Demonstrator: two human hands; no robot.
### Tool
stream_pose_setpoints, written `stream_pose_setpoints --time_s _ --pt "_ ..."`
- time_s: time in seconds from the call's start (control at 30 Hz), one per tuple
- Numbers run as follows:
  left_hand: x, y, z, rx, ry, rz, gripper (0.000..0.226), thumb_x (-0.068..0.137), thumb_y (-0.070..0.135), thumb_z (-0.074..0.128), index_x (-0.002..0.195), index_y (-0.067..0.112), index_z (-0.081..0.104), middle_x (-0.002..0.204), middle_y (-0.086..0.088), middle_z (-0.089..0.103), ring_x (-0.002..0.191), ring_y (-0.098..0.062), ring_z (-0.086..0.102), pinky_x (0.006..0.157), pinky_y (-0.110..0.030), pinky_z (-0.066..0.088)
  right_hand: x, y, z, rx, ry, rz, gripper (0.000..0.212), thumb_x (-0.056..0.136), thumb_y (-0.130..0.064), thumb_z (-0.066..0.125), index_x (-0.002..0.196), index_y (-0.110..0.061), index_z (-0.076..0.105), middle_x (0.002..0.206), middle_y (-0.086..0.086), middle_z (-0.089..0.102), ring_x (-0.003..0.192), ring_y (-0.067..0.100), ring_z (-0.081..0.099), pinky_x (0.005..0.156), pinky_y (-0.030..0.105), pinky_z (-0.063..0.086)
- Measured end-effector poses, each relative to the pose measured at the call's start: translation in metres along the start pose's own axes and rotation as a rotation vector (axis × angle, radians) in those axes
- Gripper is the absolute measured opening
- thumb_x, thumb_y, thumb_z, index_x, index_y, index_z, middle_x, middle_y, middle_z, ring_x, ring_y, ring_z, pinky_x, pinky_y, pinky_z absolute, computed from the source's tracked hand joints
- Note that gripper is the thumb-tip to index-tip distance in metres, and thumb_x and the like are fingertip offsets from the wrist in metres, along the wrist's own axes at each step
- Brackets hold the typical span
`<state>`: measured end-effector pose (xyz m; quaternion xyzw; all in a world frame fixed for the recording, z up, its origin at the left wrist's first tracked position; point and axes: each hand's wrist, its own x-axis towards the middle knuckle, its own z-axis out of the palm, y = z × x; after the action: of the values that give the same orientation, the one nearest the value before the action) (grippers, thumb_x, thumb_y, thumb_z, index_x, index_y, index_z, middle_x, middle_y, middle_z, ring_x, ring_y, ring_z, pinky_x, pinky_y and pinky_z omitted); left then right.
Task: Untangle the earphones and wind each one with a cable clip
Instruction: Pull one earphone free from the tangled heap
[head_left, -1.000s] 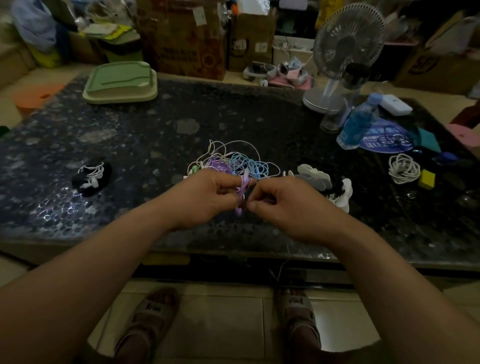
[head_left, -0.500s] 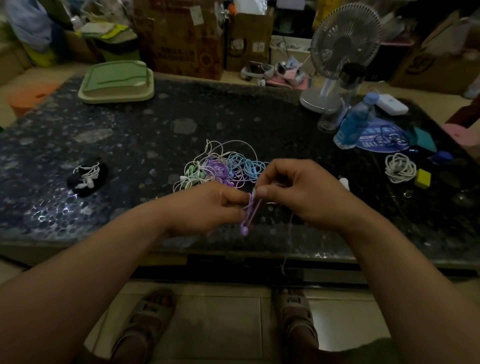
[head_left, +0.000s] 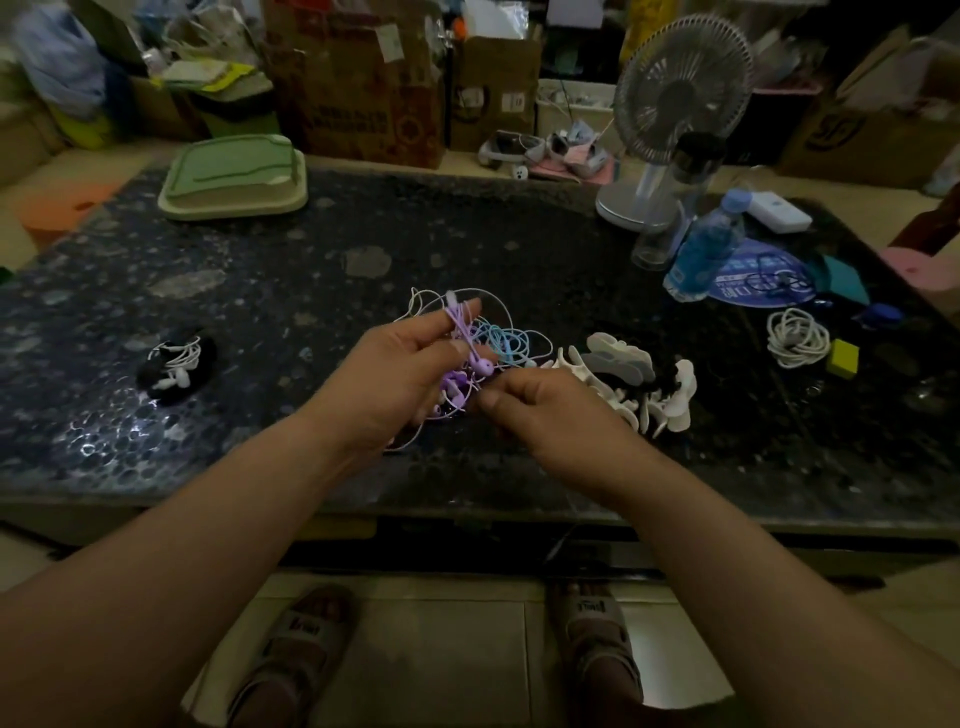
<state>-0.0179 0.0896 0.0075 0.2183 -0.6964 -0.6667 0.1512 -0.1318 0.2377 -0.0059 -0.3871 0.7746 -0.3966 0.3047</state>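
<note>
1. Your left hand (head_left: 400, 374) is raised over the dark speckled stone table (head_left: 311, 291), palm turned toward you. Thumb and curled fingers clamp the purple wired earphones (head_left: 464, 358), and the forefinger stretches up along the cord, with a purple end poking out above it.
2. Your right hand (head_left: 550, 410) sits just beside the left, knuckles up and fingers curled in. Thumb and forefinger pinch a thin strand of that same purple set, low down at the bundle.
3. Right behind both hands, the loose tangle of light-blue and white earphone cords (head_left: 506, 338) lies on the table. A few of its loops run in toward your left hand, and I cannot tell where they end.
4. Just to the right of your right hand there's a heap of white and grey cable clips (head_left: 623, 374), piled on the tabletop.
5. Far to the left, well apart from the action, a pair of white earphones wound on a black clip (head_left: 174, 364) lies flat.
6. Out on the right lies a coil of white cable (head_left: 797, 338), with a small yellow block (head_left: 842, 357) just beside it.
7. At the back, a pale green lidded tray (head_left: 234, 176) sits on the left. A white desk fan (head_left: 675, 104) and a blue-tinted plastic bottle (head_left: 704, 254) stand on the right.
8. Below the table edge, your sandalled feet (head_left: 597, 623) rest on the tiled floor.
</note>
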Motion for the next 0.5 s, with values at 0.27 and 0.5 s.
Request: stream_pose_setpoints --time_s 0.27,0.5 --pt "-0.002 -0.011 -0.006 0.715 -0.088 0.189 0.028 0.105 0.02 0.059 0.09 0.041 0.069 0.087 0.03 0.072 0.084 0.007 0.067 0.071 -0.015 0.05 -0.007 -0.014 -0.007 -0.337 0.13 -0.106 0.019 0.101 -0.034 0.064 0.086 -0.025 0.072 0.071 -0.01 0.066 0.067 0.005 0.061 0.06 0.028 0.047" --pt "-0.011 -0.009 -0.005 0.815 -0.474 0.091 0.018 0.105 0.029 0.056 0.112 0.035 0.072 0.099 0.012 0.076 0.087 -0.024 0.072 0.084 -0.049 0.058 -0.006 -0.017 -0.042 -0.225 0.145 -0.148 0.006 0.092 -0.024 0.078 0.09 -0.024 0.073 0.079 -0.009 0.072 0.073 -0.002 0.066 0.061 0.012 0.047"
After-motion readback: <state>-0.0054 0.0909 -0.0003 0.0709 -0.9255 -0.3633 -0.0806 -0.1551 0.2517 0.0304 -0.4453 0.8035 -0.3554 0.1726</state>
